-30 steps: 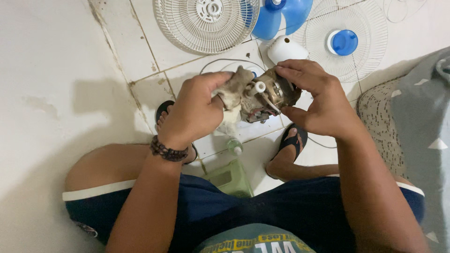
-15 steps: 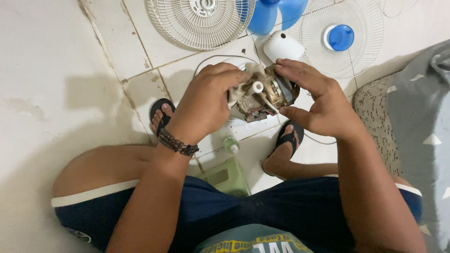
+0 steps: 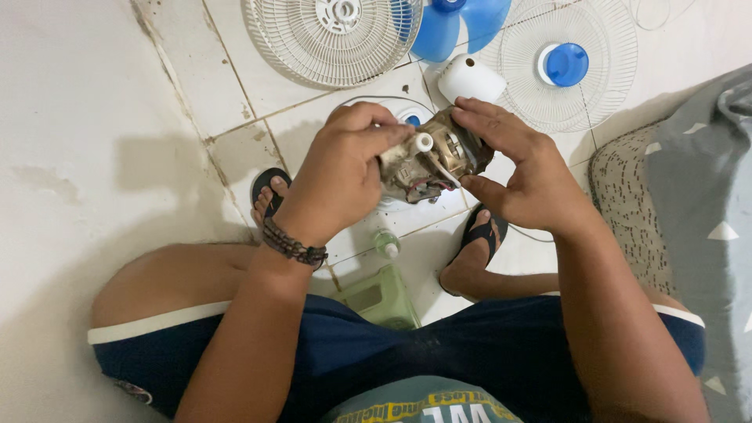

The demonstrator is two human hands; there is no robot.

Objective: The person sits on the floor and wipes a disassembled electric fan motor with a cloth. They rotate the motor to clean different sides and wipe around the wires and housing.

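Note:
A dusty fan motor (image 3: 429, 160) with a white shaft knob is held up over the floor between both hands. My left hand (image 3: 341, 168) is closed over its left side, pressing a dirty cloth that is now mostly hidden under the fingers. My right hand (image 3: 521, 168) pinches the motor's right side between thumb and fingers.
On the tiled floor lie a white fan grille (image 3: 333, 35), a second grille with a blue cap (image 3: 568, 63), blue fan blades (image 3: 450, 27) and a white motor cover (image 3: 470, 78). A small bottle (image 3: 385, 243) and a green container (image 3: 380, 298) sit between my feet. A grey cloth (image 3: 689, 196) lies right.
My left hand has pushed the cloth over the motor's left side; the cloth, plainly visible a second ago, is now tucked under my fingers. The motor tilted slightly.

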